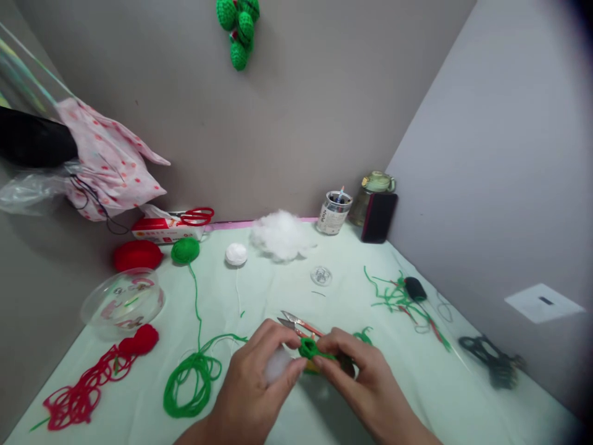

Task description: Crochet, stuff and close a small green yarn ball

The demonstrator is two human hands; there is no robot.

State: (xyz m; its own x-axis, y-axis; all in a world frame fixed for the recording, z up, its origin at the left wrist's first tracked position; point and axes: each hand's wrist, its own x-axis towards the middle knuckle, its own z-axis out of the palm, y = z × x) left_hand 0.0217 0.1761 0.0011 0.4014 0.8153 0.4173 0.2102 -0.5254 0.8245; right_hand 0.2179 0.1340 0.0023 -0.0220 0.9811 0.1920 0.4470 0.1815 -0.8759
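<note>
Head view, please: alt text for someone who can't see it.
The right hand pinches a small green crochet piece; the left hand, beside it, curls around a white tuft. Snips lie just beyond them on a pale table, with a green yarn coil to the left and white stuffing toward the back wall.

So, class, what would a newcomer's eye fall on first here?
Probably the small green crochet piece between the left hand and right hand, front and centre. Then the fluffy white stuffing at the back of the table, and the green crocheted cluster high on the wall.
</note>
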